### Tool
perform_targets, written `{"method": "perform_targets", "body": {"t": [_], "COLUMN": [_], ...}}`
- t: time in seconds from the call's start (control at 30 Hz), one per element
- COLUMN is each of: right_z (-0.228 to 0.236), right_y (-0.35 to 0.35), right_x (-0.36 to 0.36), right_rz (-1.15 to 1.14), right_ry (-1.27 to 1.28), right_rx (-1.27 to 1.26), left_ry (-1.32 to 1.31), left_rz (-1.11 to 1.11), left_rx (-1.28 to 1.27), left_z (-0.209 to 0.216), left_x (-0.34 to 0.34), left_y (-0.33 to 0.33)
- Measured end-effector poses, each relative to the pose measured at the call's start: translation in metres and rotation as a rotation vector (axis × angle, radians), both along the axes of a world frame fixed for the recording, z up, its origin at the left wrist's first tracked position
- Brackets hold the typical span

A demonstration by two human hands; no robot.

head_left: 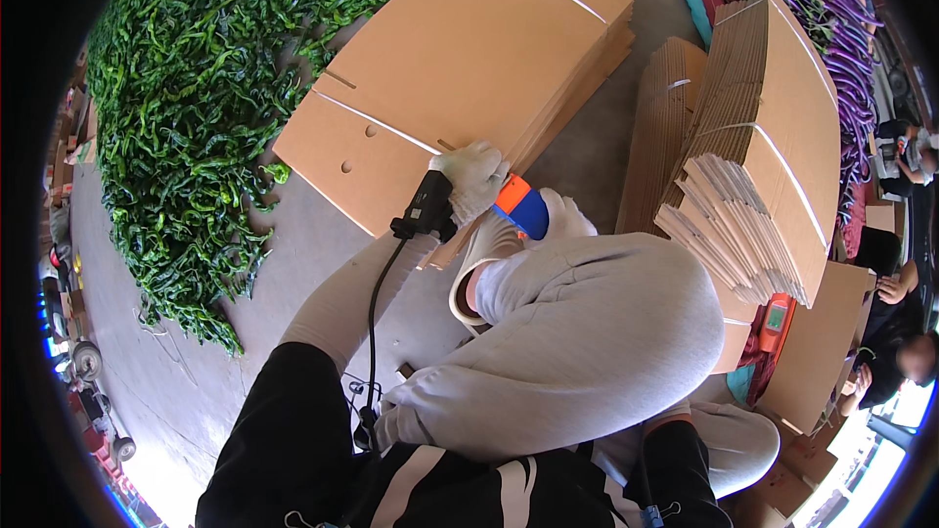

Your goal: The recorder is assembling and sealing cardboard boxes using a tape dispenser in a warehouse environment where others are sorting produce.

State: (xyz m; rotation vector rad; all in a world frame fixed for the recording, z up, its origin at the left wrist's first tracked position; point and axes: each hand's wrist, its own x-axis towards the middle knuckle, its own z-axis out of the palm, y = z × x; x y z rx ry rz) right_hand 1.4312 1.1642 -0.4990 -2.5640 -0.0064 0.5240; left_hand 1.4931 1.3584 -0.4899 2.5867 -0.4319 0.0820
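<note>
My left hand point(474, 179), in a white glove with a black device strapped at the wrist, is closed at the near edge of a bundle of flat cardboard boxes point(469, 59). A thin white strap point(377, 124) runs across the bundle into its curled fingers. Just right of it, my right hand point(569, 217), also gloved in white, shows beyond my raised knee, closed on a blue and orange tool point(525, 207). My knee hides most of that hand and forearm. The tool's working end and its exact kind do not show.
Green peppers point(205, 108) lie heaped on the concrete floor at left. More strapped cardboard bundles point(773, 108) stand at right, with purple eggplants point(849, 68) behind them. A red device with a small display point(776, 323) sits beside the cardboard. Other people point(895, 332) are at far right.
</note>
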Motion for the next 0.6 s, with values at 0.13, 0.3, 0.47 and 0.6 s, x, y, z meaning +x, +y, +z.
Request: {"method": "perform_targets", "body": {"t": [0.13, 0.3, 0.47, 0.6], "right_z": [0.026, 0.008, 0.032, 0.043], "right_y": [-0.015, -0.031, -0.029, -0.035], "right_x": [0.003, 0.002, -0.006, -0.006], "right_rz": [0.102, 0.307, 0.217, 0.134], "right_ry": [0.04, 0.032, 0.069, 0.059], "right_rx": [-0.048, -0.084, -0.087, -0.095], "left_ry": [-0.05, -0.086, -0.18, -0.172], "left_rz": [-0.077, -0.075, -0.011, 0.048], "left_rx": [-0.082, -0.258, -0.319, -0.39], "left_z": [0.003, -0.007, -0.013, -0.016], "left_x": [0.01, 0.011, 0.009, 0.008], "left_y": [-0.014, -0.019, -0.017, -0.017]}}
